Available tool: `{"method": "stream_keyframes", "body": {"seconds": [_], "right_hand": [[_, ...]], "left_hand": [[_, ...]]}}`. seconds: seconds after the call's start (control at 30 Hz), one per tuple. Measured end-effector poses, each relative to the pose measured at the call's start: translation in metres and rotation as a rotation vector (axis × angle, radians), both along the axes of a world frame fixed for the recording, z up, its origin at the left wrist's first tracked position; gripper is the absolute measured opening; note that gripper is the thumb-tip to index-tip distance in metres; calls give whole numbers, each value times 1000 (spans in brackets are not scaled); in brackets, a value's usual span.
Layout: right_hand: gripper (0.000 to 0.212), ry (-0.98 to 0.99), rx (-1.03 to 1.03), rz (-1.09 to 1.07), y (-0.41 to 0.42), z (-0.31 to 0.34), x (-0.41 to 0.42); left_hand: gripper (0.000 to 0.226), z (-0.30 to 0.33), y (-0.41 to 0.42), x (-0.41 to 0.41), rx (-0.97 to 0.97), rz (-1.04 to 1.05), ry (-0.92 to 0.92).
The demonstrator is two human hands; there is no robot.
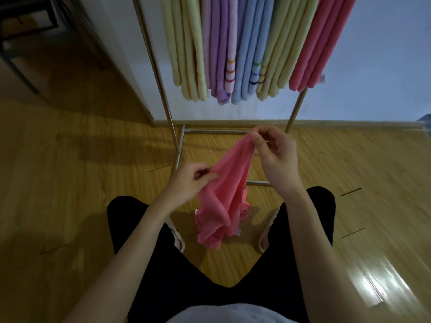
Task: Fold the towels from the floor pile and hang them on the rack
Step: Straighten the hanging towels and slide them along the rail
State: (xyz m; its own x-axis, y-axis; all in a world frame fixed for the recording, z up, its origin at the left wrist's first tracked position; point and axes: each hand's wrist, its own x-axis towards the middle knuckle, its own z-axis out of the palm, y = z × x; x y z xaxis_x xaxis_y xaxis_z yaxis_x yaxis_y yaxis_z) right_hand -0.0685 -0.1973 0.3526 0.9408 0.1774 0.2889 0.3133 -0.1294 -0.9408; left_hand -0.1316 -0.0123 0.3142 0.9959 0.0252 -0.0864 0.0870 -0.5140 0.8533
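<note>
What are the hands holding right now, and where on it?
Both hold the pink towel: the right hand pinches its top edge, the left hand pinches an edge lower down; the rest hangs bunched.

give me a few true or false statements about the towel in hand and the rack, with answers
1. Both hands pinch the pink towel. True: the left hand holds its edge lower down, the right hand holds it higher.
2. The held towel is already neatly folded. False: it hangs bunched and crumpled.
3. The rack is bare. False: yellow, purple, blue and pink towels hang on it.
4. A pink towel on the rack hangs at the right end. True.
</note>
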Motion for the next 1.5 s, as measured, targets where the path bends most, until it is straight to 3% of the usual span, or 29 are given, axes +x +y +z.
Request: {"method": "stream_keyframes", "body": {"seconds": [0.1,0.3,0.57,0.73,0.87,1.17,1.5], "right_hand": [[10,-13,10,-40,-3,1,3],[6,-16,-71,-125,-11,-15,4],[14,-84,-312,-17,-16,-48,-13],[24,-180,-301,12,3,-53,-30],[2,-249,-424,101,15,-55,-41],[35,-201,-493,247,38,-60,-47],[44,-213,-512,73,55,-49,-34]], "left_hand": [[31,-17,8,-8,56,42,96],[23,-4,13,2,47,337,16],[24,30,10,6,-263,606,-46],[24,45,8,5,-328,648,-107],[16,50,8,9,-373,738,-115],[20,64,3,10,-595,802,-3],[28,95,-14,3,-748,725,-19]]}}
